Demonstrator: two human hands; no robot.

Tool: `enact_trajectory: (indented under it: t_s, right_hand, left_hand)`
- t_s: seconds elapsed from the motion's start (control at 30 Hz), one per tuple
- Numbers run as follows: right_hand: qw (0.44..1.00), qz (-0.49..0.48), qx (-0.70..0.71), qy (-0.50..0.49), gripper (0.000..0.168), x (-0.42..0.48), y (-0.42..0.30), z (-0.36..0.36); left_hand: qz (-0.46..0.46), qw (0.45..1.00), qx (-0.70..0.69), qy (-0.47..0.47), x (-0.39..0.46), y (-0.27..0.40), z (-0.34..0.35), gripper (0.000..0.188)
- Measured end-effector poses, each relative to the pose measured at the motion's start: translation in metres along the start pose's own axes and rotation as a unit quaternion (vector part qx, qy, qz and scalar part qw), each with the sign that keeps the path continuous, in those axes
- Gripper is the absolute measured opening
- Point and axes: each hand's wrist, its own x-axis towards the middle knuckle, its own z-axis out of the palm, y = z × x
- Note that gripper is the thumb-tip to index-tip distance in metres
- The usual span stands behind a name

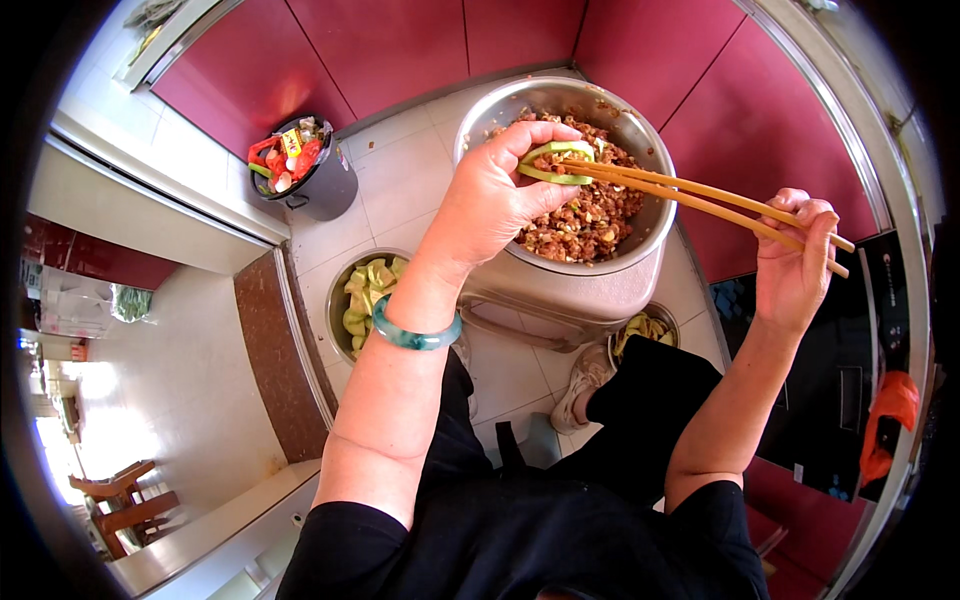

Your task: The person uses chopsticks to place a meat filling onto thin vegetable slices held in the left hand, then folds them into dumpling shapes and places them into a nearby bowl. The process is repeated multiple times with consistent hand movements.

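My left hand (499, 191) holds a pale green vegetable piece (551, 177), split like a pocket with minced filling in its gap, over a steel bowl (487, 101). In my right hand (796, 259) is a pair of long wooden chopsticks (705, 196). Their tips touch the filling in the green piece. Seasoned mince (592, 221) with pale chopped bits fills much of the bowl. The bowl rests on a plastic stool (555, 304). A bangle circles my left wrist.
Left of the stool, a metal bowl of green vegetable pieces (360, 300) stands on the tiled floor. A smaller bowl of scraps (643, 330) sits by my shoe. A full waste bin (315, 176) stands against red cabinets (390, 56). An orange bag (889, 427) hangs at right.
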Motion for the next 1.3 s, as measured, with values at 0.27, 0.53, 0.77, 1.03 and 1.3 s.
enact_trajectory:
  t_s: [0.27,0.53,0.77,1.03,1.3]
  right_hand:
    - [0.996,0.024,0.084,0.026,0.031,0.001,-0.002,-0.013]
    - [0.997,0.054,0.044,0.024,0.032,0.000,0.008,-0.003]
    - [0.995,0.054,0.081,0.023,0.032,0.001,0.005,-0.005]
    - [0.991,0.052,0.121,-0.006,0.032,0.002,0.010,-0.001]
    - [0.977,0.092,0.178,0.072,0.033,0.002,0.012,-0.017]
  left_hand:
    - [-0.002,0.999,-0.054,-0.005,0.000,0.002,0.002,0.042]
    - [-0.027,0.998,-0.062,-0.018,-0.002,0.003,0.005,0.041]
    - [-0.013,0.999,-0.026,-0.013,-0.001,0.002,0.006,0.040]
    - [-0.009,1.000,-0.012,-0.006,-0.001,0.001,0.005,0.041]
    - [0.002,0.993,-0.120,0.003,-0.003,0.011,0.002,0.045]
